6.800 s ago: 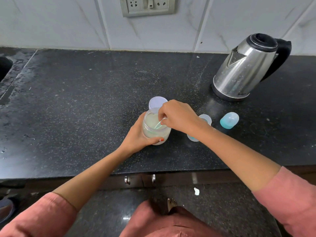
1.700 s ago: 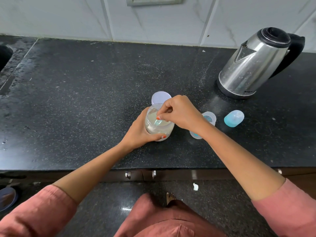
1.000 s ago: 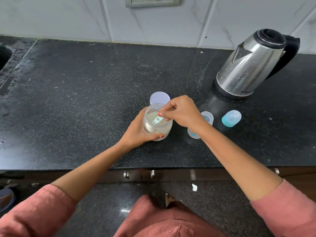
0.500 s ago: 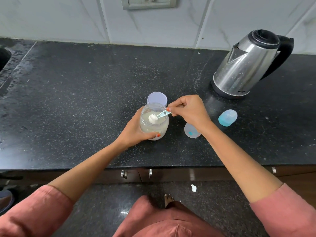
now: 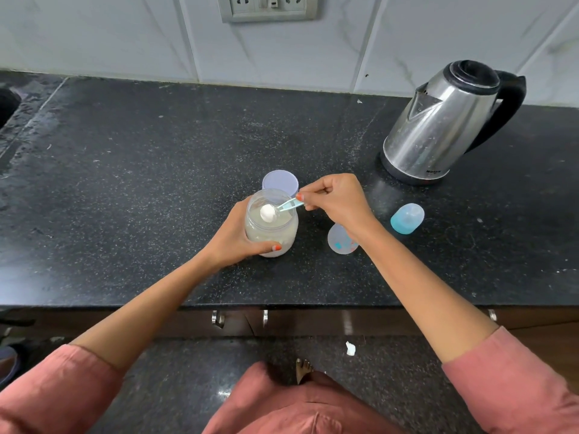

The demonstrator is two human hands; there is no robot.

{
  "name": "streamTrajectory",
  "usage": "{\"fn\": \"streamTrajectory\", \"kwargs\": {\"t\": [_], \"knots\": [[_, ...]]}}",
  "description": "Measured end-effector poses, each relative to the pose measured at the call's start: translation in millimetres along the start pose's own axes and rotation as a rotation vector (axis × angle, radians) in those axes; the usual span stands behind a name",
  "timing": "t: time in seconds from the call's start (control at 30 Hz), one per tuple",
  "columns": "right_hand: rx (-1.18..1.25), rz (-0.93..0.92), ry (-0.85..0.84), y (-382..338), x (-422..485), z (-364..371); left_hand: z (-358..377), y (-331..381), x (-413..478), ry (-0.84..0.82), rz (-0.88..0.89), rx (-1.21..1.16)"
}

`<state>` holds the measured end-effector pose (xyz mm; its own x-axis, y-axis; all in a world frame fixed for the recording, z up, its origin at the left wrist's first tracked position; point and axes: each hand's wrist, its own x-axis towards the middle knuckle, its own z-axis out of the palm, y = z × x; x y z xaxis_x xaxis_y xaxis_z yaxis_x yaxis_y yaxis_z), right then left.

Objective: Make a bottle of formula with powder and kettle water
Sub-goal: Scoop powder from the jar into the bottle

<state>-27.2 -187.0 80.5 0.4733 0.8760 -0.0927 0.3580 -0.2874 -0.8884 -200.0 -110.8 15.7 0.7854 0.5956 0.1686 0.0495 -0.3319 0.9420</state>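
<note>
A clear jar of pale formula powder [image 5: 272, 230] stands on the black counter [image 5: 156, 183], and my left hand [image 5: 238, 236] grips its side. My right hand [image 5: 336, 200] pinches the handle of a small blue scoop [image 5: 283, 208]. The scoop's bowl holds a heap of white powder just above the jar's mouth. The open baby bottle [image 5: 340, 241] stands right of the jar, partly under my right wrist. Its blue cap [image 5: 407, 218] lies further right. A steel kettle [image 5: 445, 123] with a black handle stands at the back right.
The jar's lilac lid [image 5: 279, 182] lies flat just behind the jar. A wall socket [image 5: 266, 7] sits on the tiled wall above. A sink edge [image 5: 7, 104] shows at the far left. Drawer handles [image 5: 239, 317] run below the counter's front edge.
My right hand has lifted the scoop out of the powder, now heaped with white powder at the jar's mouth. My left hand keeps hold of the jar.
</note>
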Motion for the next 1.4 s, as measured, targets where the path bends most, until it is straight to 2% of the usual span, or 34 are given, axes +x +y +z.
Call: {"fn": "streamTrajectory", "kwargs": {"t": [0.23,0.37,0.53,0.63,0.93,1.03,1.1,1.3,1.4], "knots": [[0.013,-0.014,-0.035,-1.4,4.6,-2.3,2.3,-7.6,-9.7,0.079,-0.127,0.078],[0.032,0.024,-0.099,-4.7,11.6,-8.5,13.8,-8.9,-24.6,0.272,-0.211,0.111],[0.045,0.082,-0.193,-9.5,23.3,-16.9,38.4,0.3,-44.2,0.602,0.015,0.306],[0.04,0.084,-0.23,-10.9,28.3,-20.3,49.8,5.7,-44.6,0.668,0.096,0.414],[0.016,0.069,-0.253,-10.8,38.5,-24.9,85.2,16.9,-25.8,0.574,0.285,0.545],[0.024,0.06,-0.277,-11.7,42.5,-26.9,95.4,15.9,-17.7,0.453,0.303,0.476],[0.028,0.053,-0.296,-11.8,46.1,-28.6,103.2,14.5,-11.9,0.353,0.218,0.406],[0.055,0.051,-0.382,-10.6,53.9,-31.3,123.5,10.2,18.7,0.166,-0.183,0.159],[0.071,0.061,-0.4,-8.4,57.8,-30.8,132.1,10.3,32.3,0.117,-0.24,0.061]]}}
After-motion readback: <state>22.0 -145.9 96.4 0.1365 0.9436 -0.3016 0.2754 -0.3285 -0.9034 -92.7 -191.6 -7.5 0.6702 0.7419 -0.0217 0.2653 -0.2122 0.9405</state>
